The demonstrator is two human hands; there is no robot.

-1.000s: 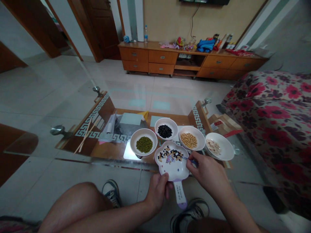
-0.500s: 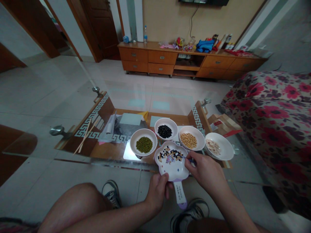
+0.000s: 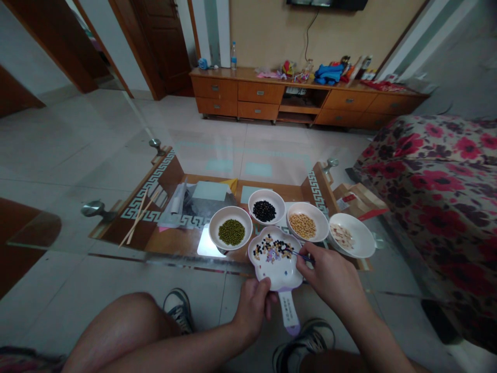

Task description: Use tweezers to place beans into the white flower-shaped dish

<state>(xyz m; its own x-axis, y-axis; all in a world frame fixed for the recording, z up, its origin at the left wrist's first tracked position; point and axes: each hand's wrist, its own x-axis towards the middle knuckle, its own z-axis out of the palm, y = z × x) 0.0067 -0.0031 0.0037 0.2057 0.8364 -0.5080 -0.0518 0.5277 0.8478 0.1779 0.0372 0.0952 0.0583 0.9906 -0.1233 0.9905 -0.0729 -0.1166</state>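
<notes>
My left hand (image 3: pixel 254 305) is closed on the near left rim of a white flower-shaped dish (image 3: pixel 277 274) with a purple edge and a handle. Mixed black and tan beans (image 3: pixel 267 247) lie in its far half, above a printed cartoon figure. My right hand (image 3: pixel 330 272) pinches a thin dark tool, apparently tweezers (image 3: pixel 305 256), with its tip among the beans at the dish's right. Just beyond stand white bowls: one of green beans (image 3: pixel 232 232), one of black beans (image 3: pixel 264 211), one of yellow soybeans (image 3: pixel 303 226), and one with pale flat pieces (image 3: pixel 342 236).
The bowls stand on a glass table (image 3: pixel 186 255) with metal supports and a wooden shelf beneath. Crossed wooden chopsticks (image 3: pixel 137 217) lie at the left. A brown paper bag (image 3: pixel 359 199) is at the right, near a flower-patterned cover (image 3: pixel 435 171). A low wooden cabinet (image 3: pixel 260 98) stands behind.
The view has shifted very slightly. Both hands keep their hold, and the tool's tip stays among the beans at the right of the dish.
</notes>
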